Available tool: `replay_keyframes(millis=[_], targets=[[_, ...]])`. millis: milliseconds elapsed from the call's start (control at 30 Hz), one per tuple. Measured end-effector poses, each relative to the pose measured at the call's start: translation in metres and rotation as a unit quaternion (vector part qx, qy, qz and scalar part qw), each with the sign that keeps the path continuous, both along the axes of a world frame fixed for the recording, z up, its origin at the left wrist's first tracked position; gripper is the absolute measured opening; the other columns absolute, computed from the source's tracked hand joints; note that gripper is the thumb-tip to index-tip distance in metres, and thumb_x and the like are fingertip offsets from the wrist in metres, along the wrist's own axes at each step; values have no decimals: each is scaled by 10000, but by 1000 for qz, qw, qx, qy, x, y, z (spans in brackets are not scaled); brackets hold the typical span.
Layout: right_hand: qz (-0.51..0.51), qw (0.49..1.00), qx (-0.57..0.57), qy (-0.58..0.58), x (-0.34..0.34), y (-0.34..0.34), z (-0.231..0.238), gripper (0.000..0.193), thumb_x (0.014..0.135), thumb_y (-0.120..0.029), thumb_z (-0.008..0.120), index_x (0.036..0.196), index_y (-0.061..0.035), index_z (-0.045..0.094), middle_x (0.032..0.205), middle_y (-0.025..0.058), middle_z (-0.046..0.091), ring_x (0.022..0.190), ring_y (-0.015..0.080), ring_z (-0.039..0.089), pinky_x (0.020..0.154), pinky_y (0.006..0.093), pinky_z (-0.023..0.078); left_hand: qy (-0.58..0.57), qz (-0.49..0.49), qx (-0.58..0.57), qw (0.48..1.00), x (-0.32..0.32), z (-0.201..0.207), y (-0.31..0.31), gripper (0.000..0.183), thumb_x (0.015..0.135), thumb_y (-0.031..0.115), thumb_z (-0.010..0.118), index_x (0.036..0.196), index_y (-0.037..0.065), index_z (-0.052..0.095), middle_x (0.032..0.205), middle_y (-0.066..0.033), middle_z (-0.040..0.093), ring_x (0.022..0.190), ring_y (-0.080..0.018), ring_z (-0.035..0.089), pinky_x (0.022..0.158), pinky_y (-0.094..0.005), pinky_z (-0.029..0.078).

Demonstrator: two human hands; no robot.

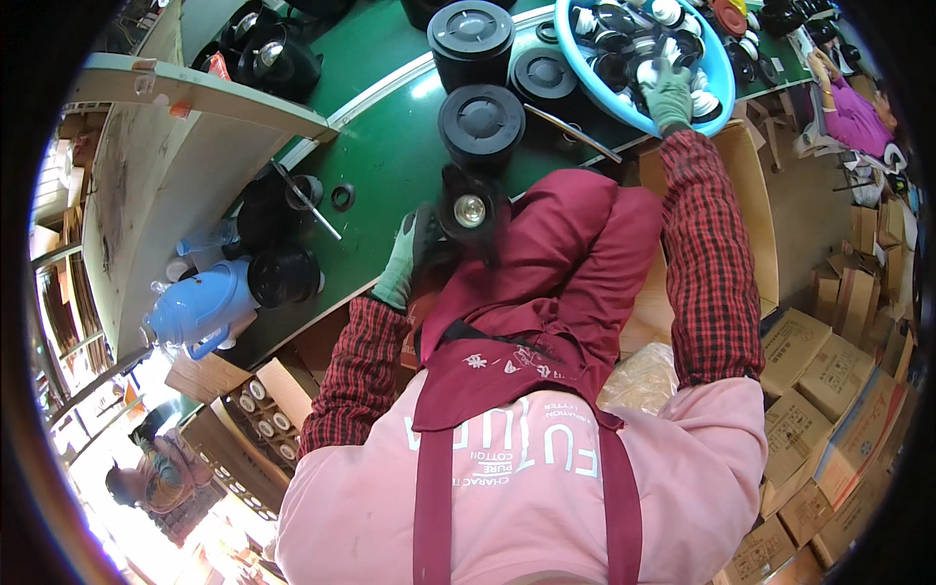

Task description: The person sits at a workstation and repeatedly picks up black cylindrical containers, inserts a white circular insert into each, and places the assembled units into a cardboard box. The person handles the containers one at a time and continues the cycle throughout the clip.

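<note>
My left hand [398,261], in a green glove with dark fingers, grips the side of a black vacuum jug [456,226] above my lap. The jug's round silvery mouth faces up. Over at the far right, my right hand [669,96], gloved the same way, reaches into a light blue basin [722,60]. Black and white stoppers [612,41] fill that basin. The right fingertips blend in among the stoppers, so whether they hold one is unclear.
Black lidded containers [481,122] stand on the green table [375,146]. A metal rod [573,133] lies beside them, another [310,203] farther left. A blue jug [200,304] lies at the left edge. Cardboard boxes [804,390] pile up at right; people sit at both sides.
</note>
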State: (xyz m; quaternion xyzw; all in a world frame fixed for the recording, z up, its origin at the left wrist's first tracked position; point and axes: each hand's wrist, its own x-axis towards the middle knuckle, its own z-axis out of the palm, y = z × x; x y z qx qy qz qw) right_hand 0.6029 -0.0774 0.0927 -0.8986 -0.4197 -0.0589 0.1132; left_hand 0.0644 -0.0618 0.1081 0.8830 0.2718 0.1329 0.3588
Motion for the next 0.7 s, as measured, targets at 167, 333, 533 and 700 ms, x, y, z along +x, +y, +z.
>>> replay_keyframes(millis=[167,333,533,700], targets=[[51,960,273,23,-48,-33,35,585,856,-198,825,1350,-66,540,1284,177,536,1137,331,616,997,430,510,-97,152,-97,979,-18,-39,-12,499,882,184,793,1284,1,561,1179,-146,638,1050,-310,621,897,-415,527],[104,574,397,708,-201,-129,54,543,942,-103,721,1432,-23,499,1244,102,633,983,210,681,889,360,581,-282,285,-266,877,4,69,-39,636,907,120,799,1450,5,489,1360,-123,589,1212,-211,596,1060,-351,487],[130,405,259,867,-355,-169,100,540,920,-86,785,1360,-45,474,1251,75,598,1120,155,621,924,303,550,-112,-57,-127,984,-9,135,-51,1088,677,230,973,1575,31,393,1512,-180,454,1372,-318,520,1118,-427,460],[171,477,237,829,-366,-171,111,523,938,-145,765,1365,-39,481,1224,82,586,1071,163,618,914,318,533,-29,-61,-187,980,-13,154,-36,1041,642,213,980,1520,37,451,1420,-150,495,1286,-311,569,1087,-416,489]])
